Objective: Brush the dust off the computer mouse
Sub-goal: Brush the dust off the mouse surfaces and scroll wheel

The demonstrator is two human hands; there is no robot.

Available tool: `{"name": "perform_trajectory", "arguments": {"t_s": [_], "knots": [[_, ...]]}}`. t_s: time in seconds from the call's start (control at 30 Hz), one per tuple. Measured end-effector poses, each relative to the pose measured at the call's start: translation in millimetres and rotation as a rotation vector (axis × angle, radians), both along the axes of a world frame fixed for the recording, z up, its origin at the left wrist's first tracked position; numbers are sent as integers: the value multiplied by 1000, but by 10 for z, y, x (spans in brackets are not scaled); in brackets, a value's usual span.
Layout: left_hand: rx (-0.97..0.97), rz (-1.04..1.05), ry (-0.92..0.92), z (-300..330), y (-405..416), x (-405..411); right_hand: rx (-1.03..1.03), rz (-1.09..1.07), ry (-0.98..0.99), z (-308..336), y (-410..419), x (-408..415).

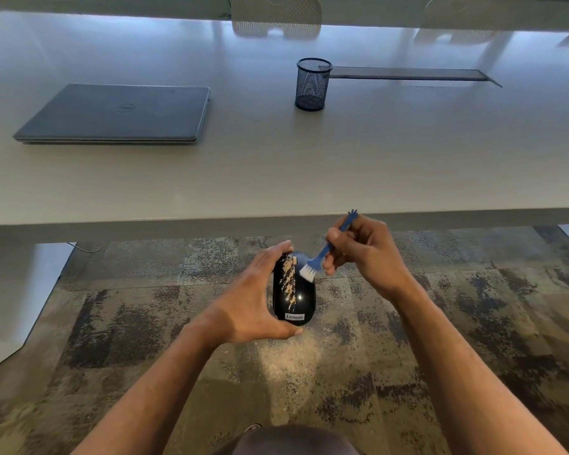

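A glossy black computer mouse [301, 295] with a white label at its near end is held in the air above the carpet, below the table's front edge. My left hand [253, 300] grips it from the left, fingers over the far end and thumb under the near end. A streak of tan dust [288, 279] lies along its left half. My right hand [358, 247] pinches a small blue brush [322, 254]. The brush's white bristles touch the mouse's upper right part, beside the dust.
A long pale table [276, 165] spans the view ahead. On it lie a closed grey laptop [119, 114] at left and a black mesh pen cup [312, 84] near the middle, next to a cable slot [408, 73]. Tan dust lies on the patterned carpet [289, 353] under the mouse.
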State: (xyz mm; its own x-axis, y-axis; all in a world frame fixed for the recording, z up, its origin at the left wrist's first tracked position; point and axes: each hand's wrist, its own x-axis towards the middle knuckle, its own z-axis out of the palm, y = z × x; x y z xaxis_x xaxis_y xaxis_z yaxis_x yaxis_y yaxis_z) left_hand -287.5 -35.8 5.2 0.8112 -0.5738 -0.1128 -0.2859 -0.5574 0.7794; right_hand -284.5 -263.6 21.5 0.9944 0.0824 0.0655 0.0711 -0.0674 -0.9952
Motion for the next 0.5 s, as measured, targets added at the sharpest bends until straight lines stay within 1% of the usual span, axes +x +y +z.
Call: {"name": "perform_trajectory", "arguments": {"t_s": [0.23,0.3,0.37,0.5], "knots": [[5,-8,-2,8,3,-56,-6,-244,-4,-89,37,139],[-3,-4,-7,13,10,-63,23,-274,-12,-79,50,127],[-8,11,-13,9,17,-63,55,-238,-23,-47,49,62],[-14,32,-12,-15,40,-53,87,-83,-48,-7,53,-159]]}}
